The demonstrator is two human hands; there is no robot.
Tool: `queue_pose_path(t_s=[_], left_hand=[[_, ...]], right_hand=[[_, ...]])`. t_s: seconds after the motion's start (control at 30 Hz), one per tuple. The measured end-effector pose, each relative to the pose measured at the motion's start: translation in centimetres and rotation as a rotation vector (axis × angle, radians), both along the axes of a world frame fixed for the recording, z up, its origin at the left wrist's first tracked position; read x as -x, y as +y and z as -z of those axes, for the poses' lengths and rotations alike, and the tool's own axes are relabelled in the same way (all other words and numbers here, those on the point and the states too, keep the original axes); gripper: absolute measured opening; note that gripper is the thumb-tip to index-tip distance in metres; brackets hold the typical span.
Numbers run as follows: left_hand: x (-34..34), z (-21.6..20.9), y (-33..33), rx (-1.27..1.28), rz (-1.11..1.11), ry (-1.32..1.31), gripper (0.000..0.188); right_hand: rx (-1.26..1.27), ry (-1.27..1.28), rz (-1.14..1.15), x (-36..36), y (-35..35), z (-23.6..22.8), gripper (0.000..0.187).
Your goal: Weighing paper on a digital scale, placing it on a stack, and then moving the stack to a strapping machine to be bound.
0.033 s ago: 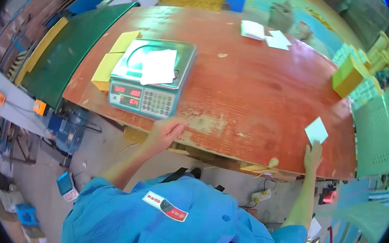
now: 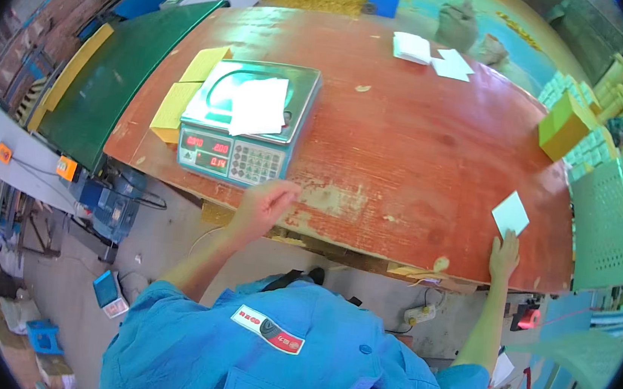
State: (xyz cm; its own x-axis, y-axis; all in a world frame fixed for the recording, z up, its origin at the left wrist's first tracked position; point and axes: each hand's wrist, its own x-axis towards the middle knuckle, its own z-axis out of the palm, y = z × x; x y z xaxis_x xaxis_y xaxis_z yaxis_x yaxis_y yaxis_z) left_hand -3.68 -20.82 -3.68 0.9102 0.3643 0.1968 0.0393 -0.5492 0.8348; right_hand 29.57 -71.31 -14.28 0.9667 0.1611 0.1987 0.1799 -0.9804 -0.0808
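Note:
My left hand [image 2: 264,206] rests at the table's near edge, just in front of the digital scale [image 2: 243,163]. Its fingers are curled closed, and nothing shows in them. On the scale's metal plate lie white paper sheets [image 2: 258,107], overlapping at a slight angle. Toward the right end of the table, my right hand [image 2: 505,256] lies with its fingers stretched out. Its fingertips touch the near corner of a white card [image 2: 511,215], which lies flat on the reddish-brown table [image 2: 399,158].
Yellow blocks [image 2: 174,109] stand against the scale's left side. A white stack [image 2: 412,48] and loose sheets [image 2: 453,64] lie at the far edge. Another yellow block [image 2: 564,128] stands far right, near a green perforated chair back [image 2: 613,218]. A green-topped surface [image 2: 110,90] adjoins the table's left.
The whole view has shifted very slightly. Both hands, the card and the sheets on the scale keep their places.

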Motion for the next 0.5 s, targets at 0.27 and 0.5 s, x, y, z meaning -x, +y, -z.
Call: queue_pose_path(t_s=[0.27, 0.5], left_hand=[[-2.9, -2.3, 8.9, -0.638, -0.333, -0.153, 0.025], [-4.0, -1.9, 13.9, -0.794, -0.202, 0.021, 0.024]], right_hand=[[-0.031, 0.043, -0.311, 8.6, 3.4, -0.2, 0.06], [-0.167, 0.093, -0.488, 14.2, 5.9, -4.2, 0.064]])
